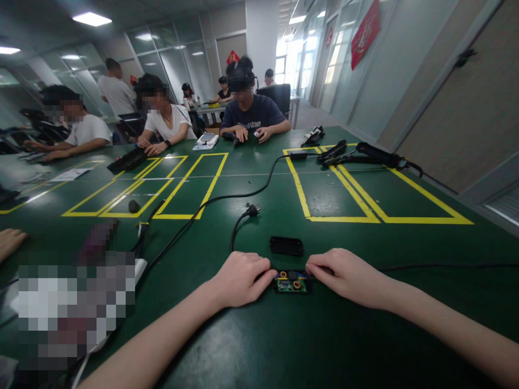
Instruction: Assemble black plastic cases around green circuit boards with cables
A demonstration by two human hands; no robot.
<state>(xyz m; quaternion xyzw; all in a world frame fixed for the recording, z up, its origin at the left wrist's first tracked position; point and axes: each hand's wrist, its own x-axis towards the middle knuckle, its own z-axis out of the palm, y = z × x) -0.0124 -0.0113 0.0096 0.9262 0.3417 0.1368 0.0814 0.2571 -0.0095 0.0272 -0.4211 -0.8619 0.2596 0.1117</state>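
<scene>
An opened power adapter (291,285) lies on the green table in front of me, its green circuit board and copper-wound coils facing up in a black lower shell. My left hand (244,276) is closed, with thumb and fingers pinching at the adapter's left end. At the opposite end, my right hand (344,272) pinches with thumb and forefinger. The exact grip on shell or wires is partly hidden by the fingers. Just beyond the board rests the black shell cover (286,246), hollow side up. A black cord with a plug (252,210) runs down behind my left hand.
Another black cord (446,266) extends right from behind my right wrist. A long cable (259,189) crosses the table to black parts (336,154). Yellow tape (340,219) marks rectangles. A blurred power strip (140,267) is at left. Several people sit opposite; a person's hand (11,241) shows at left.
</scene>
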